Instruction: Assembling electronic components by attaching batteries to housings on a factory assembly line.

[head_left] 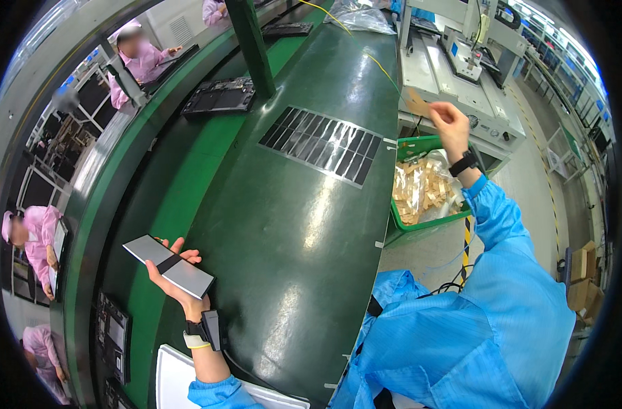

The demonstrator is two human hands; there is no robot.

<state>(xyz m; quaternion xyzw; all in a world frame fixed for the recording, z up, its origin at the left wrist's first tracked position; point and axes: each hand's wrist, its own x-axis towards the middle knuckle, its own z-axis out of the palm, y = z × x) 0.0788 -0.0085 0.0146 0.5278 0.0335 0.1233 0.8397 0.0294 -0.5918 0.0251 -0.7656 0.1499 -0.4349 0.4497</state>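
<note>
A flat silver rectangular panel with a black strip across its middle (pixel 190 277) rests in my left hand (pixel 176 293), its thumb and fingers around the panel. That hand is held over the left part of the green bench, and a wrist strap with a cord sits on its wrist. Out to the right, my right hand (pixel 453 125) pinches a small tan piece of paper or liner (pixel 416 103) between thumb and fingertips. Below it stands a green bin (pixel 439 221) holding many tan scraps (pixel 427 189) and clear plastic. The fingertips are partly blurred.
A sheet of black adhesive strips (pixel 324 145) lies on the green bench (pixel 284 238). Opened laptop bases (pixel 219 96) sit along the line at left, beside a green post (pixel 251 51). A white machine (pixel 461 88) stands at far right. Co-workers in pink (pixel 42 238) sit across the line.
</note>
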